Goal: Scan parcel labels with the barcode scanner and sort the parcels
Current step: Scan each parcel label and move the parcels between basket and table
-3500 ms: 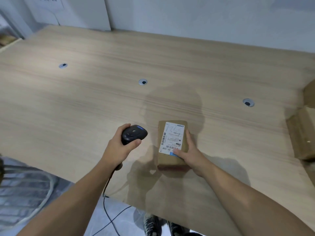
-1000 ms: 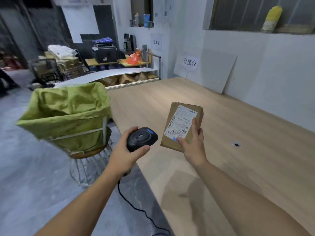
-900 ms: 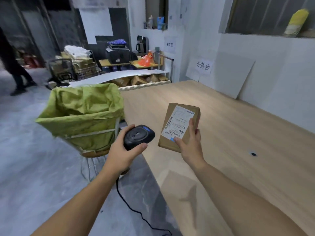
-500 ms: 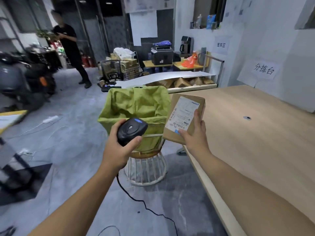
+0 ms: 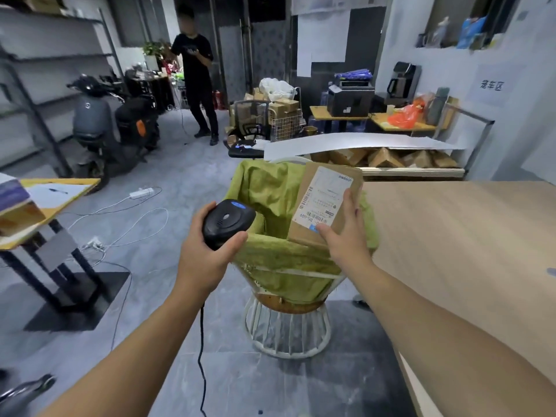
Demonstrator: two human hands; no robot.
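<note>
My right hand (image 5: 346, 236) grips a small brown cardboard parcel (image 5: 346, 182) by its lower right edge, the white barcode label facing me. The parcel hangs in the air over the open mouth of a green sack (image 5: 270, 191) set in a white wire basket (image 5: 285, 335). My left hand (image 5: 204, 254) holds a black corded barcode scanner (image 5: 227, 219) just left of the parcel, above the sack's left rim.
The wooden sorting table (image 5: 466, 236) runs along my right. A person in black (image 5: 197, 76) stands at the back by a parked scooter (image 5: 111, 124). A small desk (image 5: 45, 200) is at my left, cables lie on the floor (image 5: 126, 212), boxes are stacked behind.
My view has swung left from the table to the room. The parcel, lifted off the table, now hangs over the green sack, and the scanner has moved along with it.
</note>
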